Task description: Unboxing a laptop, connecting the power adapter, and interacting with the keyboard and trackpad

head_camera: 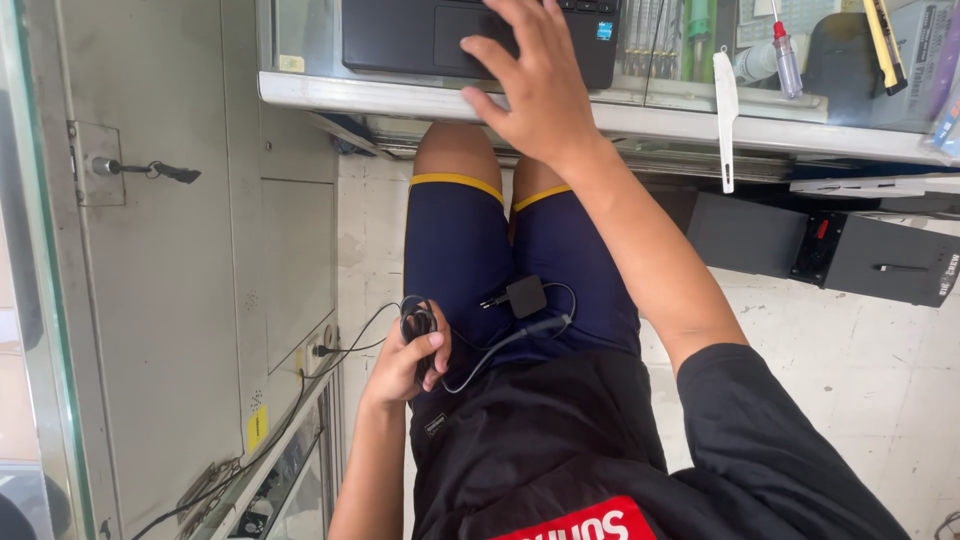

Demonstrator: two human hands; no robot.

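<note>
Navy shorts (470,250) are showing yellow hems, while the cable (480,350), plug (525,296) and laptop (400,35) are looking black.

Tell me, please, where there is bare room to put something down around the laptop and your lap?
Bare floor tiles lie right of the lap, below the black boxes. The counter is crowded: laptop under the right hand, tools beside it. The lap holds the charger; the left hand grips its cable.

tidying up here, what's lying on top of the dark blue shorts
A small black square power adapter lies on the dark blue shorts, its black cable looping across them. The left hand grips the coiled end at the thigh, covering part of it.
</note>
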